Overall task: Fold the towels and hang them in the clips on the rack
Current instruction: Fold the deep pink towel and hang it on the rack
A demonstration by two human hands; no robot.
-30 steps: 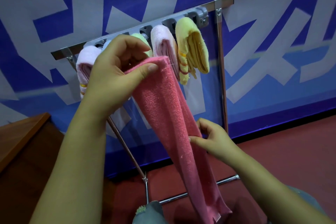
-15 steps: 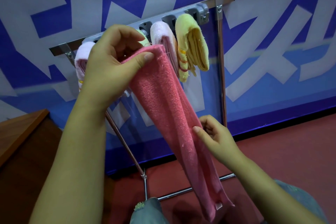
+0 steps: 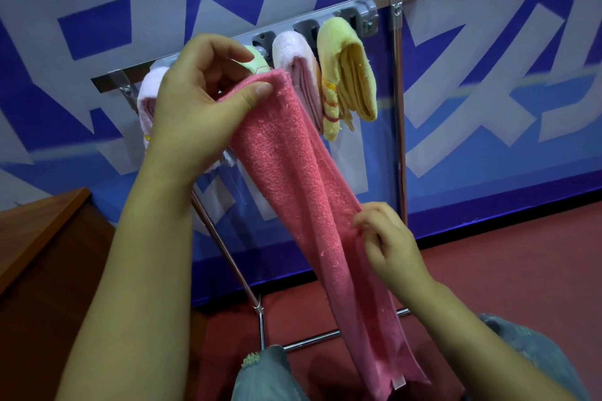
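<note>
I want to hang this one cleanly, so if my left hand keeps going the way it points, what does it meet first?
Probably the green towel, just beyond the left hand holding the pink towel; depth is unclear.

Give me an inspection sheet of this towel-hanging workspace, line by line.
Surface: red floor; wooden furniture edge at lower left.
Job's things: metal rack with grey clip strip; hanging from it are a yellow towel, a pale pink towel, a green towel mostly hidden, and another pale towel at far left. Pink towel is not yet clipped.
Clutter: nothing seen.
Grippers: left hand pinches the pink towel's top; right hand pinches its edge lower down.
Cables: nothing seen.
Surroundings: blue and white patterned wall.
</note>
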